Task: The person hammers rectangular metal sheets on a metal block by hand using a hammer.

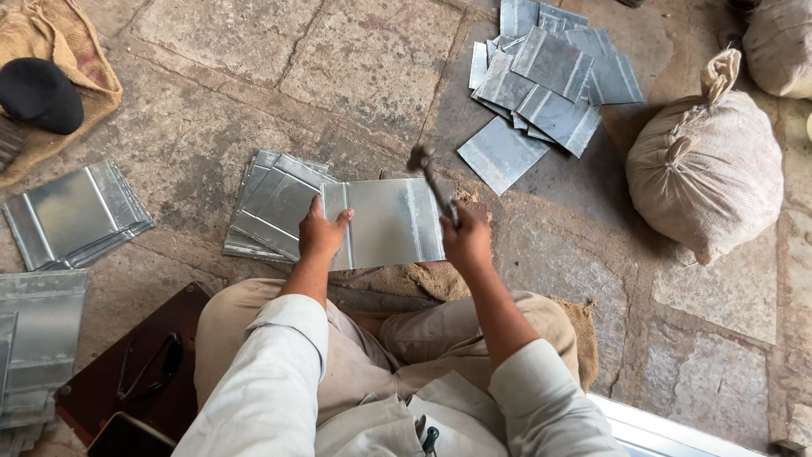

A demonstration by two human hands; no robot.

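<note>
A flat metal sheet [385, 222] lies on burlap before the knees. The left hand [320, 233] presses its left edge, fingers spread. The right hand [467, 241] is clenched around a hammer [431, 179] over the sheet's right edge. Stacked sheets [272, 203] lie just left.

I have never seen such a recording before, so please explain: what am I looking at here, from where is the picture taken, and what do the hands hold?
There is no machine: a seated person works with bare hands. The one picture comes from a camera on the person's head, looking down at the lap, the arms and a stone floor.

The left hand presses on a metal sheet lying in front of the knees. The right hand grips a hammer, its head raised over the sheet.

Around lie more such sheets: a stack beside the left hand, a loose heap farther away and piles at the left edge. At the right stands a tied sack. Eyeglasses rest on a dark board near the left knee.
</note>
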